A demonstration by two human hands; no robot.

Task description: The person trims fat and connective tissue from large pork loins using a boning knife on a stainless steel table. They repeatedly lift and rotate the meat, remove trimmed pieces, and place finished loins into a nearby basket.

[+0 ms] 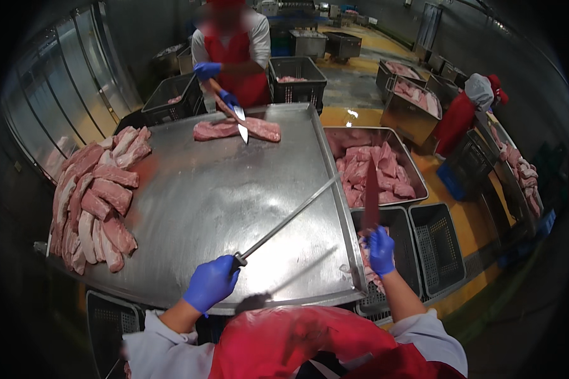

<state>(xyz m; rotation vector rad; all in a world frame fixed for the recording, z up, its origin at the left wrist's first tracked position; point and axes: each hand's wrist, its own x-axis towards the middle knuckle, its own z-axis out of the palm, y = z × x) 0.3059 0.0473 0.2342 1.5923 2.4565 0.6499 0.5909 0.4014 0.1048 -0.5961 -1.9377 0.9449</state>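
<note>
Two long tools are held by the person, well apart at their handles. One is a slim, straight, grey metal sharpening rod (290,215) with a black handle; it slants above the shiny metal worktop (234,189), and its tip reaches the right edge. The other is a broad knife (371,192) with a dull reddish blade, which points away from the person and appears in front of a rectangular metal tub (398,140) with pink meat pieces (354,165). The gloved blue left hand (210,283) has its fingers clenched around the rod's handle. The gloved blue right hand (381,251) has its fingers grasping the knife's near end, so the handle is mostly hidden. Beneath this hand are dark grey plastic crates (437,246). On the worktop's left side lies a heap of pink meat strips (95,202) with pale fat. Across the worktop, a red-aproned co-worker (249,76) holds a pointed knife (242,129) over a long meat piece (215,131).
</note>
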